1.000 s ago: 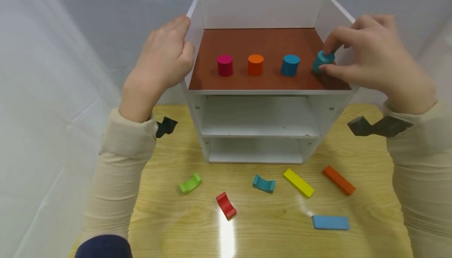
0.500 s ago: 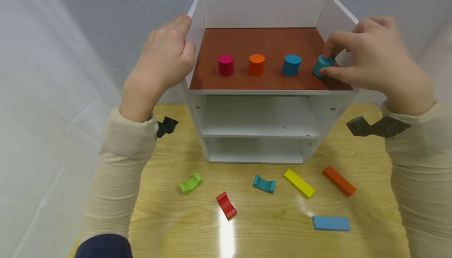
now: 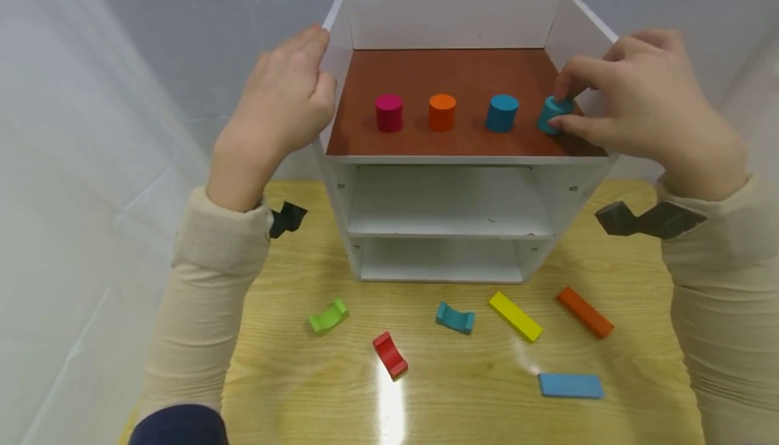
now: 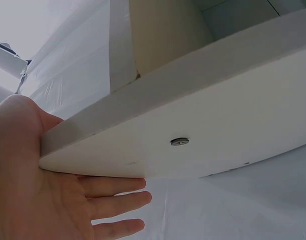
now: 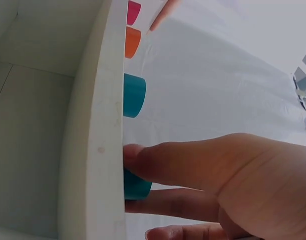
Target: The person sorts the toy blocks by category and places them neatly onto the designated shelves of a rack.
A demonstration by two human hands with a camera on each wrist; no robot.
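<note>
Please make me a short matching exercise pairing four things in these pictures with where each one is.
Things:
1. teal cylinder
2. pink cylinder
3. red arch block
4. left hand

Places:
A. on the wooden table
B. against the shelf unit's left wall
C. leftmost in the row on the top shelf
D. pinched by the right hand

Pairs: 1-D, 2-C, 3-A, 4-B

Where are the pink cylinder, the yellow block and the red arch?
pink cylinder [image 3: 388,113], head view, on its side just below the top.
yellow block [image 3: 514,316], head view, on the middle of its top.
red arch [image 3: 390,355], head view, on its curved middle.
</note>
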